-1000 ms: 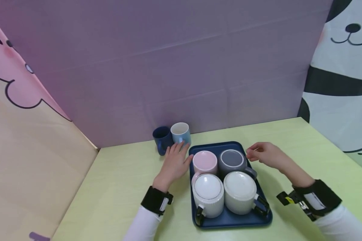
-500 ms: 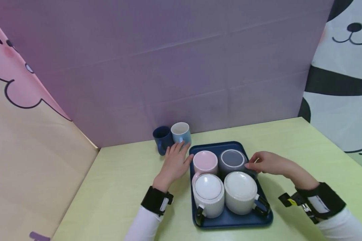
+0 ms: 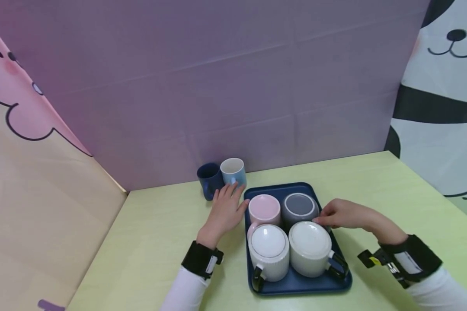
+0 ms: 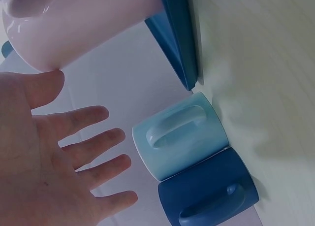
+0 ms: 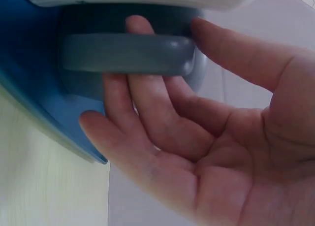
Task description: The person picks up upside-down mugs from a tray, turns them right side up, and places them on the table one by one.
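Observation:
Four-sided and dark blue, a tray [image 3: 282,288] bears several upturned mugs. At its back right is a grey mug [image 3: 300,206]; my right hand [image 3: 346,214] holds it by the handle. In the right wrist view, fingers reach through the grey handle [image 5: 125,53] and the thumb lies by its upper end. My left hand [image 3: 225,211] is spread beside the tray's left edge. Its thumb tip meets the side of the pink mug [image 4: 83,24] in the left wrist view. Two white mugs [image 3: 269,250] with black handles stand at the front of the tray.
Behind my left fingers, a navy mug [image 3: 209,179] and a light blue mug [image 3: 233,170] stand mouth up, side by side, near the purple backdrop [image 3: 233,95]. Pale yellow-green table surface [image 3: 155,242] surrounds the tray. A panda-print cloth [image 3: 443,142] hangs at right.
My right hand has come down from beside the grey mug to its handle, and its fingers have gone into it. The left hand and the mugs stay in place.

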A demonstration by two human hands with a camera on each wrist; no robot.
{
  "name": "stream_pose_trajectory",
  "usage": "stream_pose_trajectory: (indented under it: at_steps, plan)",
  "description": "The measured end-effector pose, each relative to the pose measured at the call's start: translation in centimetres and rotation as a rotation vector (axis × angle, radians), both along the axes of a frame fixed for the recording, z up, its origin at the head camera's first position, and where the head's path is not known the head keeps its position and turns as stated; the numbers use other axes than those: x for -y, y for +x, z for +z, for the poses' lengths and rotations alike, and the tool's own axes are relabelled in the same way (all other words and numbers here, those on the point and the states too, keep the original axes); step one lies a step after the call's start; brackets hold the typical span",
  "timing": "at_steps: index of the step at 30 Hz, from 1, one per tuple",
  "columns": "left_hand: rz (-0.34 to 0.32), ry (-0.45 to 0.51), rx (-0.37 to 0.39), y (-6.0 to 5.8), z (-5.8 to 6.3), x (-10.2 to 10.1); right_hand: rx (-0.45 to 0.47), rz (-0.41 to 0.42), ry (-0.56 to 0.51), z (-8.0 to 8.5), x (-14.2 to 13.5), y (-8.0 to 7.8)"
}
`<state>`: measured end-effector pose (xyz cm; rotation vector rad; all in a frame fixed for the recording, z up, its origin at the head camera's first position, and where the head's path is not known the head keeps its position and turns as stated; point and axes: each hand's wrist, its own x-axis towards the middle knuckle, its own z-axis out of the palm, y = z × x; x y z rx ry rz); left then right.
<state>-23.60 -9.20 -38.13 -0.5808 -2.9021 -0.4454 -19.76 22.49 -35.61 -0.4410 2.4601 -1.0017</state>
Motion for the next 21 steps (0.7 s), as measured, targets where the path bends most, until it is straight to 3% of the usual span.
stream_pose_trajectory:
  at_steps: [12, 21]
  plan:
    - [-0.003, 0.024, -0.002, 0.12, 0.28, 0.11, 0.021, -0.018, -0.025, -0.21, 0.17, -0.06]
    - [0.004, 0.025, 0.014, 0.2, 0.41, 0.12, -0.021, -0.059, -0.042, -0.33, 0.39, -0.07]
